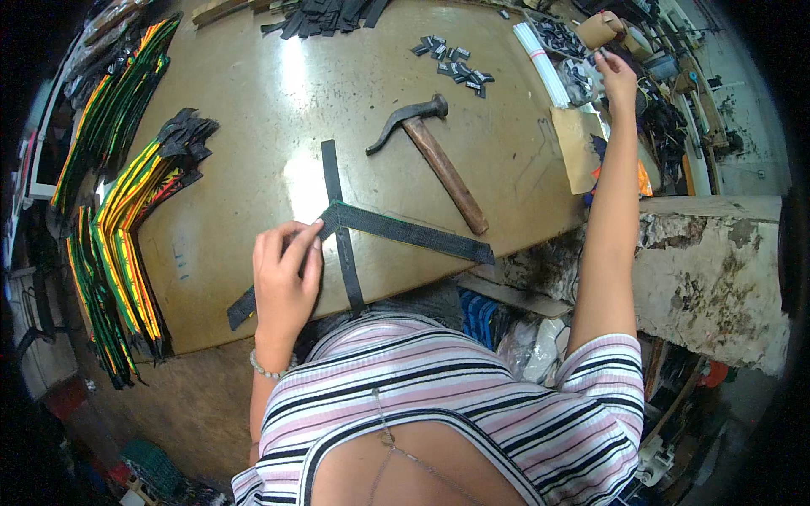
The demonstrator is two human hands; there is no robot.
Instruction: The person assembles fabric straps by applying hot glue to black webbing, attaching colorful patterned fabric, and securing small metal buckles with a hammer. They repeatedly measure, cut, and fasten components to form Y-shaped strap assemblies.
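Note:
My left hand [287,268] rests at the table's near edge, thumb and index finger closed on a bent black webbing strap [413,233] with green and yellow edging. The strap's bend lies over a narrower, straight black strip [347,261] that runs from the table towards my body. My right hand [620,78] is stretched out to the far right, above small clear bags of parts [580,82]. Its fingertips are pinched together, and what they hold is too small to name. Between the hands lies a hammer [445,173] with a curved dark head and wooden handle.
Stacks of bent yellow, green and red straps [126,228] lie on the left. Small black tabs [460,67] are scattered at the far side, near black strips [325,15]. White rods [541,63] and brown paper [574,152] lie right. A worn ledge [700,278] adjoins the table [245,143].

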